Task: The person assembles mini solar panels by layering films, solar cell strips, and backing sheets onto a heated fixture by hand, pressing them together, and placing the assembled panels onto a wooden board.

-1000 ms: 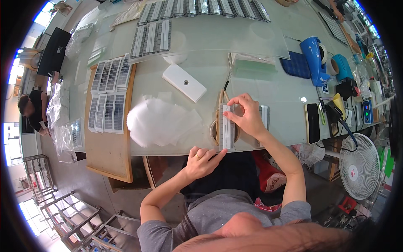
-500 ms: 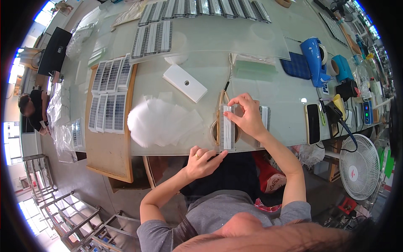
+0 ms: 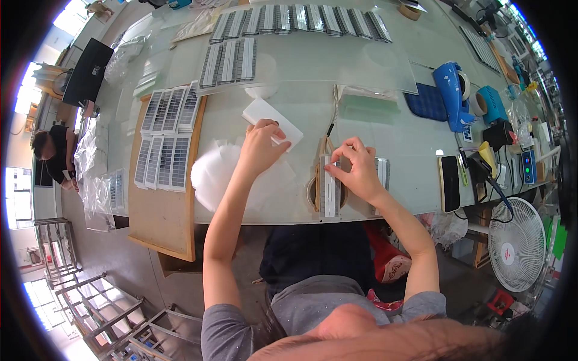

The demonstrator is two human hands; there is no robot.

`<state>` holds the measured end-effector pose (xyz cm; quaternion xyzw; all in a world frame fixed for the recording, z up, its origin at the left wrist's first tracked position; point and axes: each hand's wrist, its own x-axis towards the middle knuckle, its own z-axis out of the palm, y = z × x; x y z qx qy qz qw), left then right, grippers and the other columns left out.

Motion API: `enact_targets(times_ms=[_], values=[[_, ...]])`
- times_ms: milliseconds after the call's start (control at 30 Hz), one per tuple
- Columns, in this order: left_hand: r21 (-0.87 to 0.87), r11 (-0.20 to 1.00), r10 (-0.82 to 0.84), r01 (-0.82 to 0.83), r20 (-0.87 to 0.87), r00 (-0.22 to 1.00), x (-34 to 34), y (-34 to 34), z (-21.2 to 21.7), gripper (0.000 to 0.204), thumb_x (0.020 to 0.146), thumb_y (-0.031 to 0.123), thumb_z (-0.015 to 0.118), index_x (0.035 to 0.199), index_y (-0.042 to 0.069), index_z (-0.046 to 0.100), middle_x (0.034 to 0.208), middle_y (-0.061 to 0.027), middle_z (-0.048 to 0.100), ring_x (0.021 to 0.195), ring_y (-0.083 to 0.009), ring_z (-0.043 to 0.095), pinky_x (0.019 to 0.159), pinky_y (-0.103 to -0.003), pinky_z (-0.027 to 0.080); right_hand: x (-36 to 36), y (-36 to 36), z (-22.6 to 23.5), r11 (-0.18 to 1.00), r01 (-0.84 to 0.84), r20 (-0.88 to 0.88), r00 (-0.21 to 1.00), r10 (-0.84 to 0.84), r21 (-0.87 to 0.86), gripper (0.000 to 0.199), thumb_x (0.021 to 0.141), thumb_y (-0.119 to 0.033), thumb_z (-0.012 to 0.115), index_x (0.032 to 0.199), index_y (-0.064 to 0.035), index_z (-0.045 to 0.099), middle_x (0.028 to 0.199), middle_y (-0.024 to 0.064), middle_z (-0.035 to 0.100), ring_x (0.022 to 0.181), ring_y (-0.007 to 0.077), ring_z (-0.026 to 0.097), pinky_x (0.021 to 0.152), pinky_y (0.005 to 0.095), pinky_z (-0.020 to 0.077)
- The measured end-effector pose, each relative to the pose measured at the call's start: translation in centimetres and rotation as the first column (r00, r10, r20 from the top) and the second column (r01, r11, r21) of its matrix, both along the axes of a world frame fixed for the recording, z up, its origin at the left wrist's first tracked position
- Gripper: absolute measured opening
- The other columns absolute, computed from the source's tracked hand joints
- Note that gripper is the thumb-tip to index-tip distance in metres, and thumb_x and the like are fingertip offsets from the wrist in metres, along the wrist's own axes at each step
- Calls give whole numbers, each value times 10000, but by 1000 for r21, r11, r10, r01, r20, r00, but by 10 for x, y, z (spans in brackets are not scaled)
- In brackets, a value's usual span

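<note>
My left hand (image 3: 260,147) hovers over a white rectangular box (image 3: 288,127), its fingers bent at the box's top and the thumb apart from them. The small round hole in the box is mostly covered by those fingers. My right hand (image 3: 359,174) is at the upper end of a narrow grey panel strip (image 3: 329,192), thumb and index finger pinched together. Whatever they hold, if anything, is too small to make out. Under the strip lies a wooden piece (image 3: 318,183) on a round base. A second grey panel (image 3: 382,174) sits just right of my right hand.
Left of centre is a fan of thin white sheets (image 3: 214,177). A wooden board (image 3: 159,210) carries several dark-celled panels. More panel strips (image 3: 295,21) line the far side. At right are a blue tape dispenser (image 3: 451,96), a phone (image 3: 448,183) and a white fan (image 3: 515,243).
My left hand has moved from the table's front edge up and forward to the white box. The right hand stays at the strip, thumb and index finger drawn closer together. The view has shifted slightly.
</note>
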<state>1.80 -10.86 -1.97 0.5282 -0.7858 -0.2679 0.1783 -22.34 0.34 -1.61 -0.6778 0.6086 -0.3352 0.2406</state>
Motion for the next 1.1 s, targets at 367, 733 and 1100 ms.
enact_targets(times_ms=[367, 733, 1100], values=[[69, 997, 52, -46, -84, 995, 0, 4, 12, 285, 764, 258, 813, 931, 41, 732, 1242, -93, 641, 1026, -281, 641, 883, -380, 516, 0, -1, -6, 997, -11, -33, 999, 8, -82, 173, 781, -254, 818, 826, -167, 676, 1001, 2, 541, 797, 153, 518, 861, 351, 270], [-724, 647, -531, 240, -202, 823, -12, 100, 24, 267, 747, 50, 732, 1011, 39, 761, 1027, -126, 745, 846, -219, 742, 670, -304, 600, -9, -1, 19, 982, -148, 658, 752, 37, 115, 238, 908, -262, 726, 846, -34, 694, 950, 15, 604, 825, 126, 529, 810, 315, 394], [-474, 752, -600, 458, -205, 774, 1, 132, -6, 232, 705, 84, 747, 927, 147, 727, 890, 4, 552, 822, -160, 586, 668, -311, 510, -2, 36, 3, 992, 95, 18, 995, -94, -78, 252, 760, -275, 825, 759, -108, 637, 996, 25, 560, 980, 225, 494, 941, 405, 304]])
